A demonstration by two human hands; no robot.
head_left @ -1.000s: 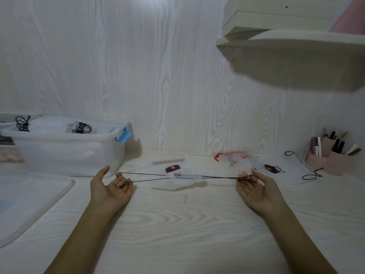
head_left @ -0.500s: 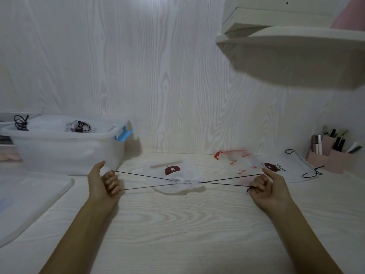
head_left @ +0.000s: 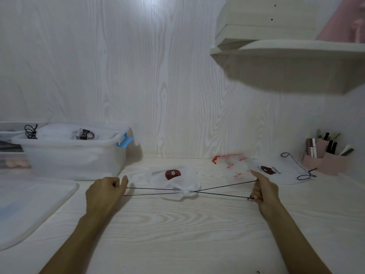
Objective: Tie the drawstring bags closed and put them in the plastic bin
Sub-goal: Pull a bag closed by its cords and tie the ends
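A white drawstring bag (head_left: 177, 179) with a brown bear print lies on the desk between my hands, its mouth bunched tight. Its black drawstring (head_left: 150, 191) stretches taut both ways. My left hand (head_left: 104, 191) is fisted on the left ends; my right hand (head_left: 263, 189) is fisted on the right ends. The translucent plastic bin (head_left: 73, 157) with a blue latch stands at the back left and holds tied white bags. Another bear-print bag (head_left: 276, 171) and a red-patterned bag (head_left: 233, 165) lie flat at the back right.
The bin's lid (head_left: 29, 204) lies flat at the left edge. A pink organiser (head_left: 325, 157) with pens and tubes stands at the far right. A white shelf (head_left: 286, 56) juts out overhead on the right. A clear drawer unit (head_left: 9, 147) sits behind the bin.
Both hands have closed into fists on the drawstring and pulled outward. The bag's mouth has cinched into a tight bunch and the bag has puckered up.
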